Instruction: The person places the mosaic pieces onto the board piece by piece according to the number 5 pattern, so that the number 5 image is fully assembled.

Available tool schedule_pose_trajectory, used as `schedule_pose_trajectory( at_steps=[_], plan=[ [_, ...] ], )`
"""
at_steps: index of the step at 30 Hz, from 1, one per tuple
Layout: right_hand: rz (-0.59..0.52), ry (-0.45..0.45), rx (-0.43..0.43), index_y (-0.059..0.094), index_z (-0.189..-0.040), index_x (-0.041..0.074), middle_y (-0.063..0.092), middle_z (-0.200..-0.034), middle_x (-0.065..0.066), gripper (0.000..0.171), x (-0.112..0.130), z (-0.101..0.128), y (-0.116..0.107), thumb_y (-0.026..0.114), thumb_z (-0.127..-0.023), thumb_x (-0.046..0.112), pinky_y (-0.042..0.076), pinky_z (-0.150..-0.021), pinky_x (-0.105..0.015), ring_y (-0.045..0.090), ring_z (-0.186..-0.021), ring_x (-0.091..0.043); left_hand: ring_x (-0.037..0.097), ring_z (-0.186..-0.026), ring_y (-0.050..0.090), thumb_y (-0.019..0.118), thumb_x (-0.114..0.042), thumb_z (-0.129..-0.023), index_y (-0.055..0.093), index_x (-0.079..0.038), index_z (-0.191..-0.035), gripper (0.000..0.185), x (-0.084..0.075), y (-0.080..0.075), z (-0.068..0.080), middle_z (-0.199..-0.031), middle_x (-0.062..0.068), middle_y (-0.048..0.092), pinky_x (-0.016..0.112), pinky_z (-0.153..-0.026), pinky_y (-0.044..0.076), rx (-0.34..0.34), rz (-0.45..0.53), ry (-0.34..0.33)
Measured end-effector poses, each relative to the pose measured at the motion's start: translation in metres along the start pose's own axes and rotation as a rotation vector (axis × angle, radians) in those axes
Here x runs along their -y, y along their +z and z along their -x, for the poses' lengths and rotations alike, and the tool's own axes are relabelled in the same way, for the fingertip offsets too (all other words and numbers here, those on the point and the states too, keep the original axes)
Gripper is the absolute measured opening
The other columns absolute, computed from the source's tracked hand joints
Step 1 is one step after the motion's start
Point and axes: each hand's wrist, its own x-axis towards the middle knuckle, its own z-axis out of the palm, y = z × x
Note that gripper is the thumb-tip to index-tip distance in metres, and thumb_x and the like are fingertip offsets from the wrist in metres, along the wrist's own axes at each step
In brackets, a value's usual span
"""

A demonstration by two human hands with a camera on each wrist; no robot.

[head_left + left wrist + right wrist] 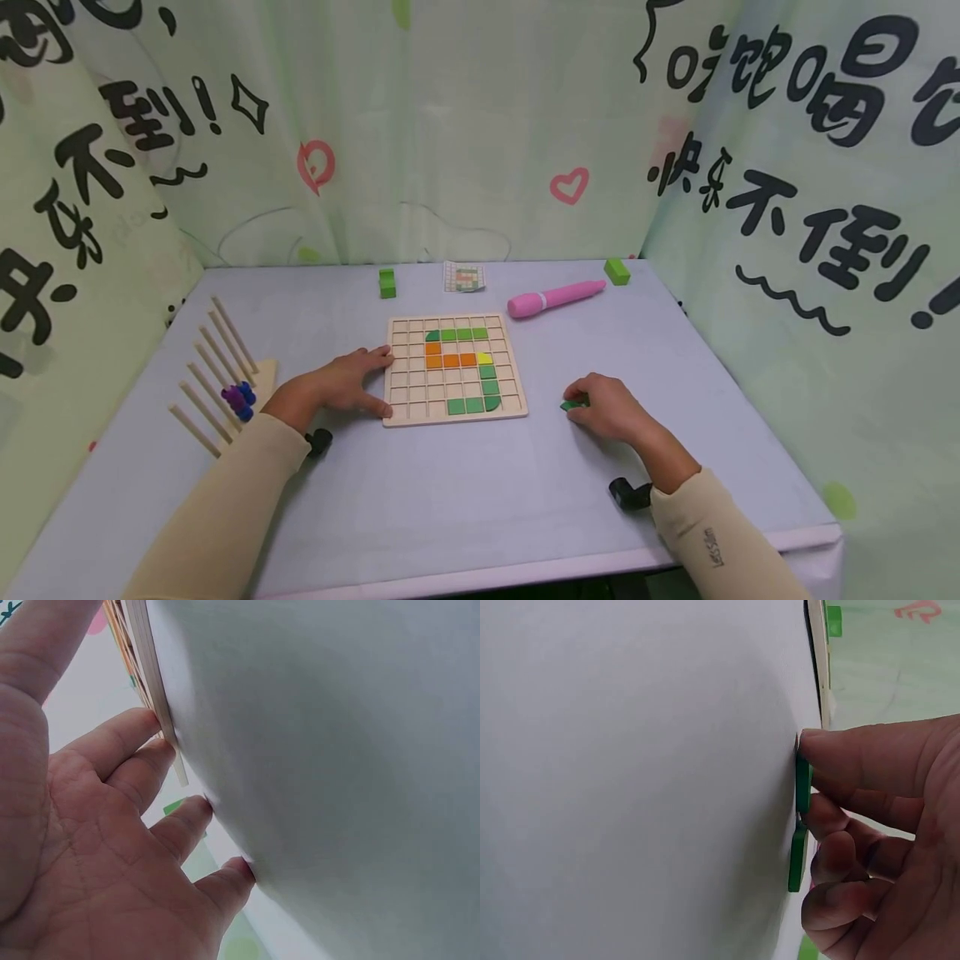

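A wooden grid board (408,393) lies flat in the middle of the table, with green tiles (489,387), orange tiles (451,361) and a yellow tile (485,358) set in its cells. My left hand (341,383) is spread at the board's left side, thumb and fingertips against its edge. In the left wrist view, two fingertips (161,748) touch the board's side. To the right of the board, my right hand (606,406) pinches a green tile (803,780) between thumb and finger, low over the cloth. A second green tile (797,859) lies right beside it under the curled fingers.
Left of my left arm is a rack of wooden pegs (225,383) with purple and blue pieces (238,398). Behind the board are a green block (387,283), a small pattern card (464,277), a pink pen-shaped object (557,298) and another green block (617,271). Printed curtains surround the table.
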Motion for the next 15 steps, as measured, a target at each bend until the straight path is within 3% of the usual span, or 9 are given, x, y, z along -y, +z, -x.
schedule_pose_trajectory(
  at_steps=[7, 15],
  plan=[
    [0.042, 0.059, 0.004, 0.075, -0.11, 0.003, 0.068, -0.1, -0.009, 0.022, -0.0023, 0.004, -0.0038, 0.075, -0.093, 0.016, 0.054, -0.08, -0.043, 0.061, -0.091, -0.023, 0.043, -0.16, 0.01, 0.088, -0.047, -0.081, 0.035, -0.014, -0.163, 0.103, 0.0003, 0.0007, 0.0001, -0.175, 0.006, 0.017, 0.063, -0.126, 0.02, 0.006, 0.01, 0.001],
    [0.017, 0.06, -0.026, 0.068, -0.097, 0.01, 0.063, -0.089, -0.004, 0.013, -0.0005, 0.0034, -0.0024, 0.078, -0.09, 0.01, 0.046, -0.07, -0.035, 0.057, -0.083, -0.021, 0.043, -0.16, 0.01, 0.088, -0.048, -0.081, 0.034, -0.014, -0.163, 0.104, -0.0002, 0.0002, 0.0001, -0.175, 0.005, 0.017, 0.063, -0.126, 0.019, 0.008, 0.009, 0.001]
  ],
)
